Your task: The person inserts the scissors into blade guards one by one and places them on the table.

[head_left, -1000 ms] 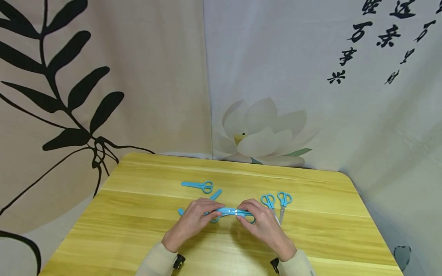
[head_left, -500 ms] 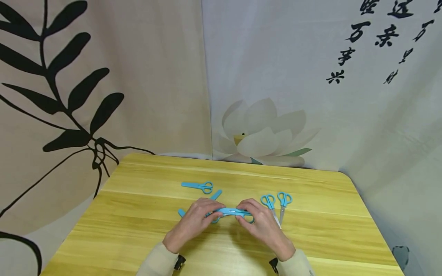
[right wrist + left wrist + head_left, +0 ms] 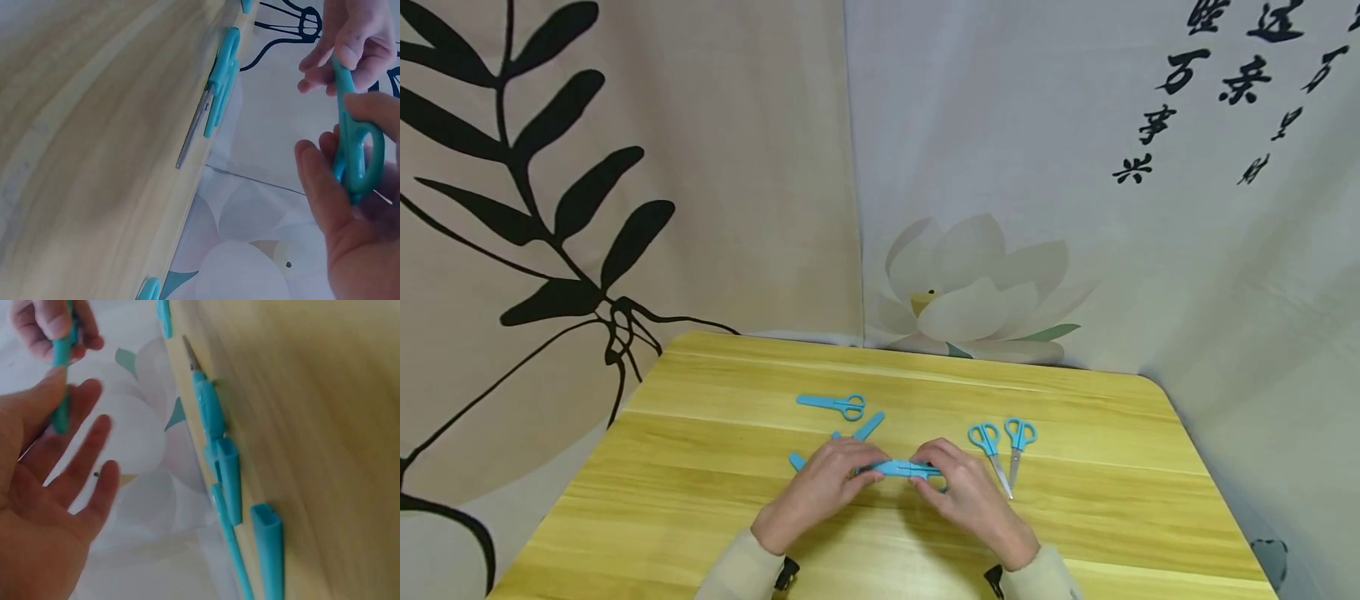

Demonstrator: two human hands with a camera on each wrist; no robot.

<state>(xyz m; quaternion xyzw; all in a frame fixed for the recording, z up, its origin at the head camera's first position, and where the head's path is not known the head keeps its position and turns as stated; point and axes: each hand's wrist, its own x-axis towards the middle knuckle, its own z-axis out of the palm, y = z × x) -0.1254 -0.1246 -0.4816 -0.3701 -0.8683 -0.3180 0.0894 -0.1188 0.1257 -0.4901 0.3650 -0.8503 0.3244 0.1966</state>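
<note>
Pinching sheathed scissors (image 3: 898, 468), both hands (image 3: 827, 477) (image 3: 966, 490) well inside table's side edges (image 3: 1208, 493); unsheathed scissors (image 3: 991, 448) nearby.

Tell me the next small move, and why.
Probably laying the held blue plastic-handled scissors on the yellow wooden table: the left hand pinches their long blue sheath, the right hand holds the handles, and no bare blade shows between, so the sheath looks seated.

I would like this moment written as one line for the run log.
left hand: pinches covered blade end of blue scissors; right hand: holds handle end; two uncovered scissors: on table near right hand
</note>
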